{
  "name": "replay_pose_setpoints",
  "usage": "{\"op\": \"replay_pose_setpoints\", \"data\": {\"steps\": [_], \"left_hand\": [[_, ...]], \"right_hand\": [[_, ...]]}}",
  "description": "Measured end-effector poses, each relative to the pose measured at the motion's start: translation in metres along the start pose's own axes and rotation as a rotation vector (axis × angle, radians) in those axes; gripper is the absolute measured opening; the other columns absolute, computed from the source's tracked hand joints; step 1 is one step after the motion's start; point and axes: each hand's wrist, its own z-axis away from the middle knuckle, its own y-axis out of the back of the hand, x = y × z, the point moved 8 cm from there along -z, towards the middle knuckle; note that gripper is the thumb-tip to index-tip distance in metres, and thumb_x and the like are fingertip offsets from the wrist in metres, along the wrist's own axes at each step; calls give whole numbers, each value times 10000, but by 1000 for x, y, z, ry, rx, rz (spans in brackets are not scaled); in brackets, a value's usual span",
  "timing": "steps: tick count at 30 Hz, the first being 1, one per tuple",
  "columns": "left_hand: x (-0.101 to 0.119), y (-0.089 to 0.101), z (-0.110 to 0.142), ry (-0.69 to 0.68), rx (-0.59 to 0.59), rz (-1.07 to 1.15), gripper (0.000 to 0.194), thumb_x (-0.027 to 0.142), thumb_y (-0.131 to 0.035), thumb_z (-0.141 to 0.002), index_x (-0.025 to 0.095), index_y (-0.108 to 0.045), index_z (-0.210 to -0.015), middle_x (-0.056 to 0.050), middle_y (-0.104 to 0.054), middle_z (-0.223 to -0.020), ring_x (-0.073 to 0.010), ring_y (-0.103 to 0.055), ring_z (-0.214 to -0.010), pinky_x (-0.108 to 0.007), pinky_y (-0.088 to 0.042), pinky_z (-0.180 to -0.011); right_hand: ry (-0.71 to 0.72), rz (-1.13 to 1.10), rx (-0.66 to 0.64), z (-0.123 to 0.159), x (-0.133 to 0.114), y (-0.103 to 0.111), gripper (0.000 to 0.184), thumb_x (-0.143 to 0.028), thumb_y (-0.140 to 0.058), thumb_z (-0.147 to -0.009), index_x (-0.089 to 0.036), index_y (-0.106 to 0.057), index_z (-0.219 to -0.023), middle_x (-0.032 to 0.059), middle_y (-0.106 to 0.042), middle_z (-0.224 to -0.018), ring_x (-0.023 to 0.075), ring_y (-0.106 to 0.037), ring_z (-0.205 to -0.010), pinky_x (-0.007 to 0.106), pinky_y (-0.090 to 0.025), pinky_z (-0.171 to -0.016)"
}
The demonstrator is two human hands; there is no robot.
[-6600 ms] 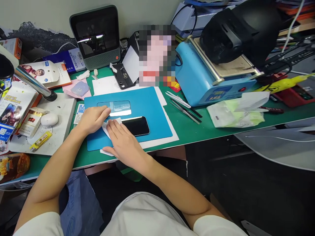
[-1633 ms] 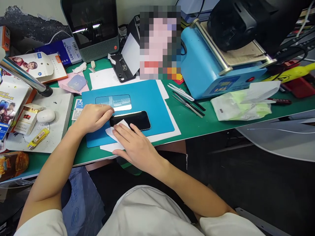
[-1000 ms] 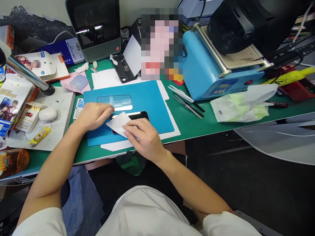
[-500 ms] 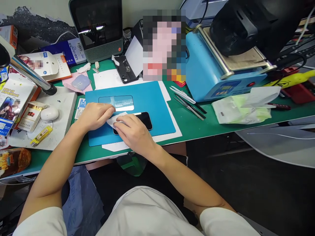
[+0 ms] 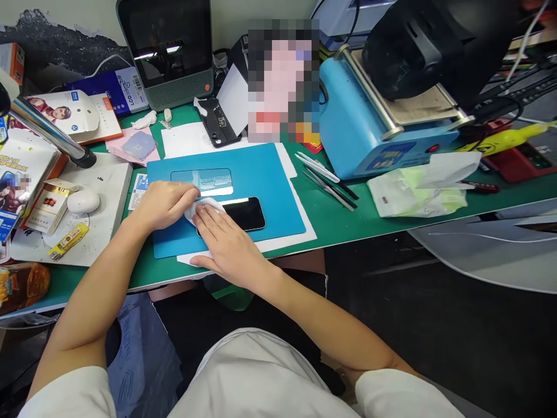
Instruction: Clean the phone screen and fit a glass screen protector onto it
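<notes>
A smartphone [image 5: 249,213] with a dark screen lies on a blue mat [image 5: 278,180], its left part covered by a white tissue [image 5: 212,203] and my right hand. My right hand [image 5: 228,247] presses the tissue onto the phone with its fingers stretched flat and its thumb spread toward the mat's front edge. Beside the phone's left end, my left hand [image 5: 167,204] is closed, fingers curled and thumb against them; whatever it may hold is hidden. Just behind both hands a clear glass panel [image 5: 213,181] with a dark outline rests on the mat.
Several tweezers [image 5: 328,188] lie right of the mat, near a tissue pack [image 5: 394,194] and a blue machine [image 5: 352,128]. Behind the mat are a black phone part [image 5: 217,122] and a screen device [image 5: 169,52]. At left are a white earbud case [image 5: 83,202] and a yellow lighter [image 5: 68,241].
My right hand has gone from pinching the tissue to lying flat on it, with the thumb spread. The tissue is flatter against the phone. My left hand stays nearly in place; the camera view shifted slightly.
</notes>
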Motion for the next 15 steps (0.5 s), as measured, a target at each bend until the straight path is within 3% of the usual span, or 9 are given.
{"op": "replay_pose_setpoints", "data": {"steps": [5,10,15], "left_hand": [[2,-1,0,-2,-1,4,565,446,-297,-1120,228,-795,-971,-76,-846,-945,-236,-774,-840,-353,-530,-763],[5,3,0,-26,5,5,586,425,-271,-1113,206,-799,-984,-92,-833,-923,-241,-762,-835,-361,-523,-742],[7,5,0,-36,21,-6,583,412,-267,-1115,206,-798,-990,-84,-850,-965,-239,-780,-875,-358,-527,-748]], "right_hand": [[-15,3,21,0,-10,0,979,-693,-515,-1087,74,-408,-1686,302,-369,-1776,407,-357,-1696,574,-358,-1390],[-83,-22,-1,-13,-8,-6,986,-693,-498,-1098,78,-375,-1699,298,-319,-1796,385,-300,-1722,572,-267,-1428],[-86,-7,20,-2,-16,-4,998,-700,-499,-1088,83,-380,-1695,304,-304,-1800,402,-305,-1718,580,-321,-1406]]}}
